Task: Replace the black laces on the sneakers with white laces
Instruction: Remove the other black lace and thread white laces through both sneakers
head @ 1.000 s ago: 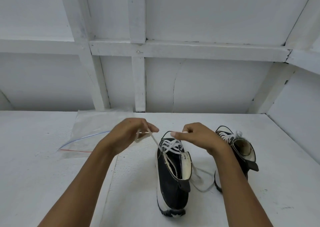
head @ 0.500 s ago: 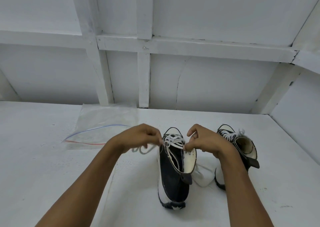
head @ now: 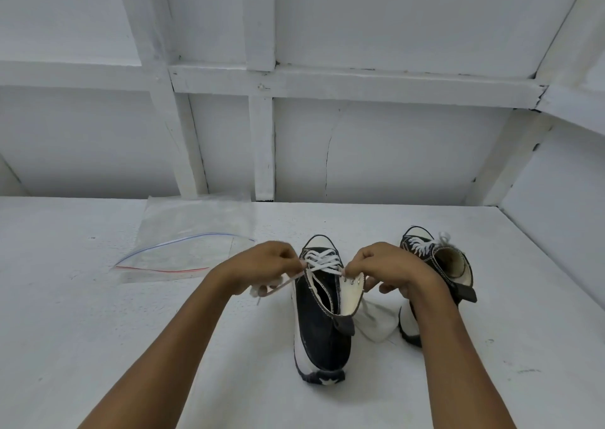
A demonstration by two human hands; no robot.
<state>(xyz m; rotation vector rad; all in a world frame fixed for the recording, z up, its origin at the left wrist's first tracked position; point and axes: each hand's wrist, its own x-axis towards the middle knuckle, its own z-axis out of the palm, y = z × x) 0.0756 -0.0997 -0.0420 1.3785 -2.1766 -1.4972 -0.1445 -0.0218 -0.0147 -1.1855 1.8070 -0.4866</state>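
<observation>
My hands, spread apart a second ago, have drawn in to the sneaker [head: 322, 330] at the middle of the desk [head: 98, 330]. The left hand [head: 265, 266] pinches the white lace [head: 322, 261], and the right hand [head: 386, 270] pinches it by the top eyelets. The second sneaker [head: 435, 265] stands beside.

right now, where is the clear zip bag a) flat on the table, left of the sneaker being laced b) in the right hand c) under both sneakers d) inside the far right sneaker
a: the zip bag lies flat on the table, left of the sneaker whose white lace the left hand and right hand pinch.
</observation>
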